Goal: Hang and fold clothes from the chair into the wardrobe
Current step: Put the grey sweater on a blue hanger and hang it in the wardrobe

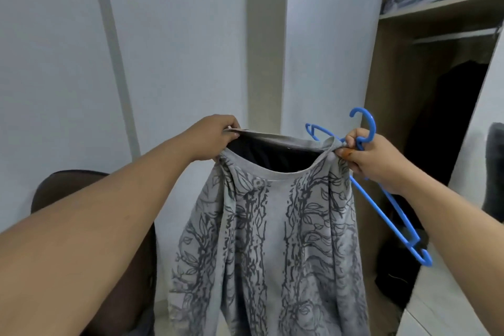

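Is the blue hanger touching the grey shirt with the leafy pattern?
Touching. In the head view, the right hand pinches the blue plastic hanger together with the grey patterned shirt at its collar edge, pressing them together.

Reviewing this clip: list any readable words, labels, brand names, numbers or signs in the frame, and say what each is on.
None can be read.
The grey shirt carries only a dark leaf-and-branch print, no lettering.
A tiny pale speck inside its neckline could be a tag, but it is too small to tell.
The blue hanger shows no marking.
The wrapped bundle on the wardrobe shelf shows no legible label.
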